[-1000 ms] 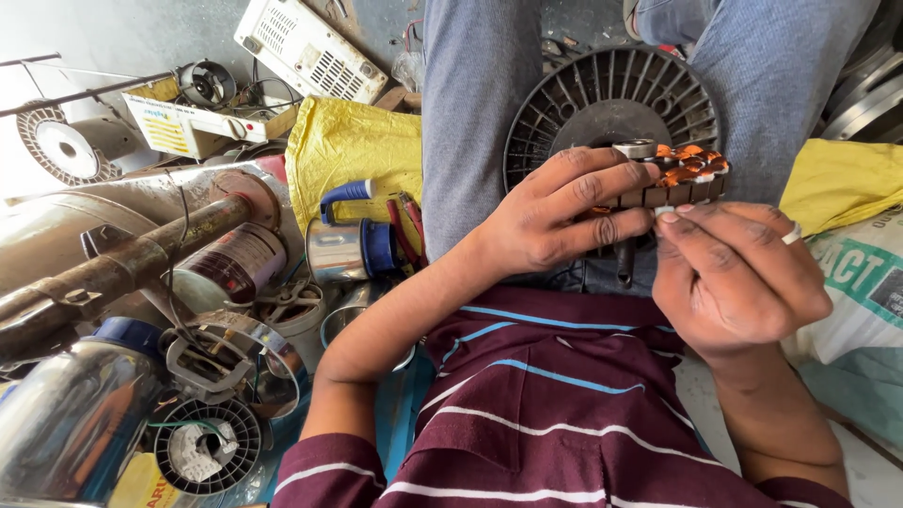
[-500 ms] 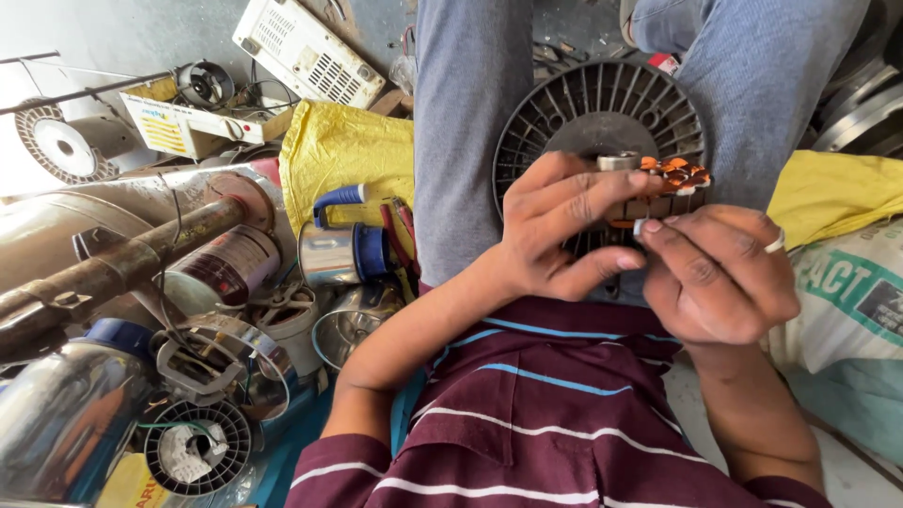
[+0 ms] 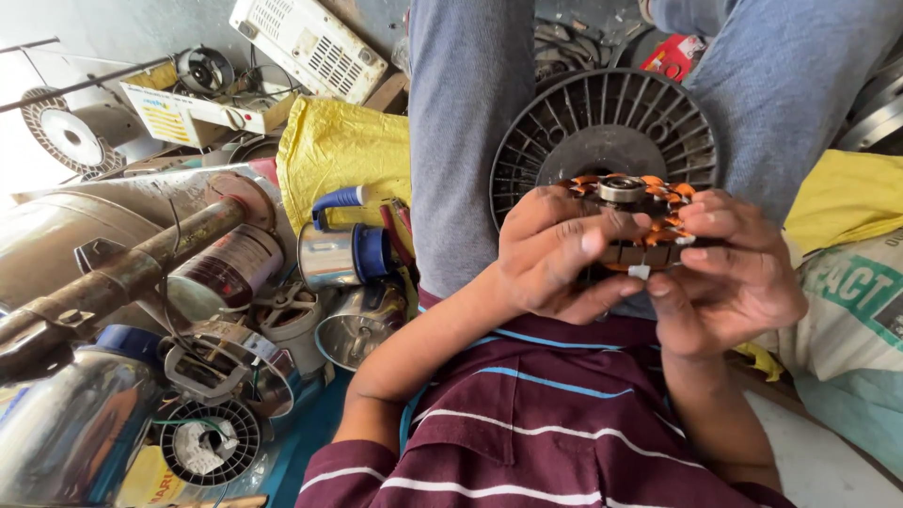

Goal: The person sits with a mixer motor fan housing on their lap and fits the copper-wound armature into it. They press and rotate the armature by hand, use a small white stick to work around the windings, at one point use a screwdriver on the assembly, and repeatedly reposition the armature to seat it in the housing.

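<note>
A round motor stator (image 3: 632,216) with orange copper windings and a steel hub sits between both my hands, in front of my lap. My left hand (image 3: 557,254) wraps its left side, thumb under and fingers across the dark core. My right hand (image 3: 724,273) grips its right edge, fingertips on the windings near a small white piece. Behind the stator lies a black ribbed fan wheel (image 3: 602,132) between my jeans-covered legs (image 3: 461,132).
To the left lie metal motor housings (image 3: 85,442), a rusty shaft (image 3: 132,268), a wire spool (image 3: 209,440), a shiny cylinder with a blue cap (image 3: 339,252) and a yellow cloth (image 3: 339,155). A white vented box (image 3: 306,42) is at the back. A printed sack (image 3: 847,310) lies right.
Both hands have tilted the stator so its hub and orange windings face up. The view has shifted, with the fan wheel seen more fully.
</note>
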